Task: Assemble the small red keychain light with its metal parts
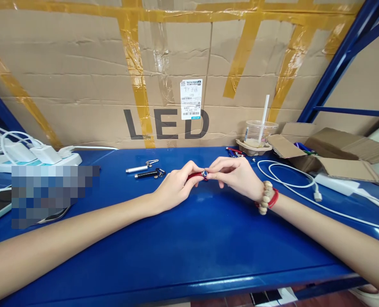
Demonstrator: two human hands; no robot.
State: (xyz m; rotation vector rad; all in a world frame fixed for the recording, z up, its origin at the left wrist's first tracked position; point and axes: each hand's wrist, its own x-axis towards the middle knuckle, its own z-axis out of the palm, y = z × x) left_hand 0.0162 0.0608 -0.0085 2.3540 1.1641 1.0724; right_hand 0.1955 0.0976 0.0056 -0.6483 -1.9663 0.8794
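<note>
My left hand pinches a slim red keychain light between thumb and fingers, above the blue table. Its round silver end, with a dark blue centre, faces right and toward me. My right hand is closed at that end, thumb and fingertips pressed together beside it; any small part in them is hidden. A bead bracelet and a red cord circle the right wrist. Left of my hands lie a silver keychain light and a black one, both with metal clasps.
A taped cardboard box stands behind the blue table. On the left is a white power strip with plugs. To the right are a plastic cup with a straw, more keychain lights, an open carton and a white cable.
</note>
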